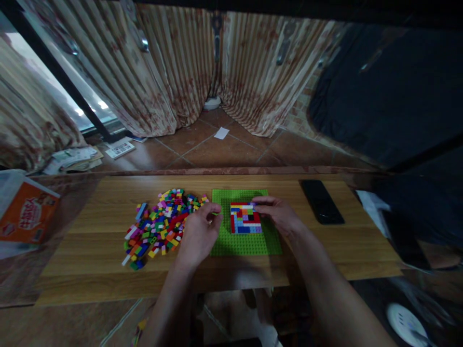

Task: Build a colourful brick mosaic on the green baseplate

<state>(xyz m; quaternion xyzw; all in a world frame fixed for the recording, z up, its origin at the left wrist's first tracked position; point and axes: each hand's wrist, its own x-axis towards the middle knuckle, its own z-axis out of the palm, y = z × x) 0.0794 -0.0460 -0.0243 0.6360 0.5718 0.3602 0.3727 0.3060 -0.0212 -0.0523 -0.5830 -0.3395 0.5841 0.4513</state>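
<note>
Bricks (243,219) need straight pushes. Right hand (279,215) touches them, left hand (201,232) is by board's (238,246) left edge, both half-curled; can't tell what's held.

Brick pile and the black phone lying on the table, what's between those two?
In the head view, the green baseplate, bearing a patch of bricks, lies between them, with the left hand beside the pile and the right hand at the patch.

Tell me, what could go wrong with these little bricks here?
The right hand is at the right edge of the brick build, so a careless push might dislodge a piece. The left hand is close beside the loose brick pile; a sideways brush could scatter some. The black phone shares the tabletop, and a wide arm swing might nudge it.
</note>
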